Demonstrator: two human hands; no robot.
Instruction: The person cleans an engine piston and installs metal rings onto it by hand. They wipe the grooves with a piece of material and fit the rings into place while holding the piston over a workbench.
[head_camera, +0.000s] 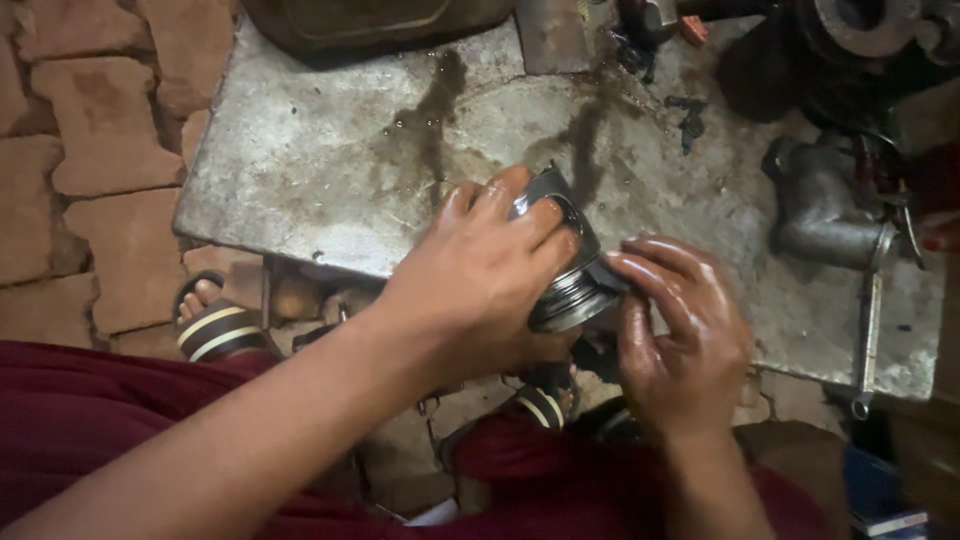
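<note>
The left hand (480, 275) is in the centre of the frame and closes around a round grey metal piston (568, 270) with ring grooves near its lower end; the fingers (530, 225) wrap over its top and side. The right hand (680, 330), shiny with oil, is just right of the centre. Its fingertips (630, 268) touch the grooved side of the piston, and they seem to pinch a small dark piece there, but it is too small to say what it is. The piston is tilted and held in the air, above the near edge of a stained grey metal plate (330, 150) that fills the upper middle of the frame.

On the right part of the plate lies a grey curved metal pipe fitting (825, 205), and below it a long thin steel wrench (868, 340) lies along the right edge. In the upper right corner there are dark oily machine parts (860, 40), not clear in detail. At the left of the frame is a floor of reddish paving bricks (90, 150). In the lower part, dark red trousers (90, 420) cover the person's legs, and a foot in a striped sandal (212, 325) shows at the lower left.
</note>
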